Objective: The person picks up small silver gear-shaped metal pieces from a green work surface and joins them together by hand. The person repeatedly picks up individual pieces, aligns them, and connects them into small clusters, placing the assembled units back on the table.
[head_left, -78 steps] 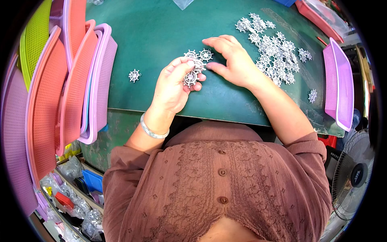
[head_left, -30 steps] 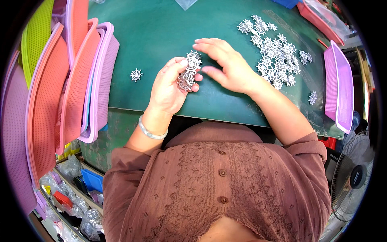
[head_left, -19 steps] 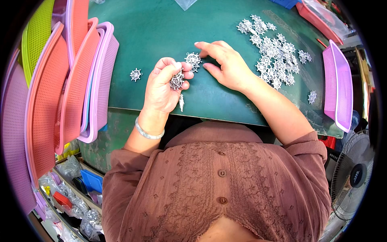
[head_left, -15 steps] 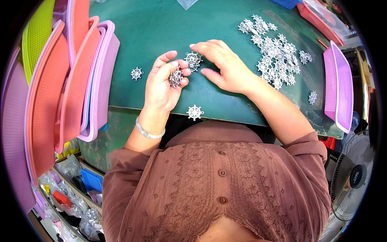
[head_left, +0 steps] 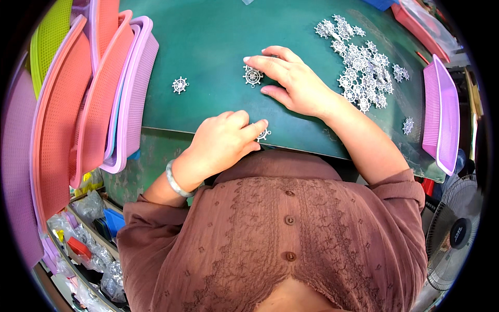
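Observation:
My left hand (head_left: 228, 136) is palm down at the table's near edge, its fingers curled. The forefinger reaches onto a silver ship's-wheel charm (head_left: 264, 134) lying there. Ship's-wheel charms seen in that palm earlier are now hidden beneath the hand. My right hand (head_left: 293, 83) arches over the table, thumb and fingers apart, beside a small stack of ship's-wheel charms (head_left: 253, 76). Its forefinger tip covers the stack's upper side. One single charm (head_left: 180, 85) lies to the left. A large heap of charms (head_left: 364, 73) spreads beyond my right hand.
Purple and coral plastic baskets (head_left: 138, 78) stand nested on the left. Another purple basket (head_left: 439, 114) is at the right edge, near a loose charm (head_left: 408, 125). A fan (head_left: 457, 234) stands at lower right. Bagged parts (head_left: 93, 244) fill a shelf at lower left.
My left hand has turned palm down and come toward me, onto the charm at the table edge. My right hand has stayed by the stack. The whole view has shifted slightly.

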The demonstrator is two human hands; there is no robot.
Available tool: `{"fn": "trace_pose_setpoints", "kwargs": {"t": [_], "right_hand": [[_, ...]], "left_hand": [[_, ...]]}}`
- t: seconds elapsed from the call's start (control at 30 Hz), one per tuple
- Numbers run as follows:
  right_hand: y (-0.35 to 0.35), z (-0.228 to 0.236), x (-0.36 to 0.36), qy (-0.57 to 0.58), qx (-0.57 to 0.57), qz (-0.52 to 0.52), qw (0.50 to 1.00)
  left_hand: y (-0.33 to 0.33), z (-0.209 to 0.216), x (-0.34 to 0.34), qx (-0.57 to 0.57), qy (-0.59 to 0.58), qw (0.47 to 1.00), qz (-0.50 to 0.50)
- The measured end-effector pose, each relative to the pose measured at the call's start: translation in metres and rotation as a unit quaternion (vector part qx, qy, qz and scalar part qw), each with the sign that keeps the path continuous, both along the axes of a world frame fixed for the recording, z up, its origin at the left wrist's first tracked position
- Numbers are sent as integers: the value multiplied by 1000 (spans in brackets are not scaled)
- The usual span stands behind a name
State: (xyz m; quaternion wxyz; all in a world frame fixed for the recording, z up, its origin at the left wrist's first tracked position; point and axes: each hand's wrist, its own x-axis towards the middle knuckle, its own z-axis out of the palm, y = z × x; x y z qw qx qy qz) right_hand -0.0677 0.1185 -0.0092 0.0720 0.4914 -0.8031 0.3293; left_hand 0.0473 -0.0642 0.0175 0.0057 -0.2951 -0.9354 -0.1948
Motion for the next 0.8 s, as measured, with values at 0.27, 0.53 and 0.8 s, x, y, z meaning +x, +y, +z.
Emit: {"fn": "trace_pose_setpoints", "kwargs": {"t": [0.27, 0.53, 0.8], "right_hand": [[1, -3, -3, 19, -29, -29, 999], [5, -1, -1, -6, -52, -34, 998], [-2, 1, 3, 44, -73, 8, 996]], "left_hand": [[-2, -7, -25, 148, -29, 987, 64], [-13, -12, -38, 611, -364, 666, 225], [-23, -25, -44, 769, -401, 481, 129]]}}
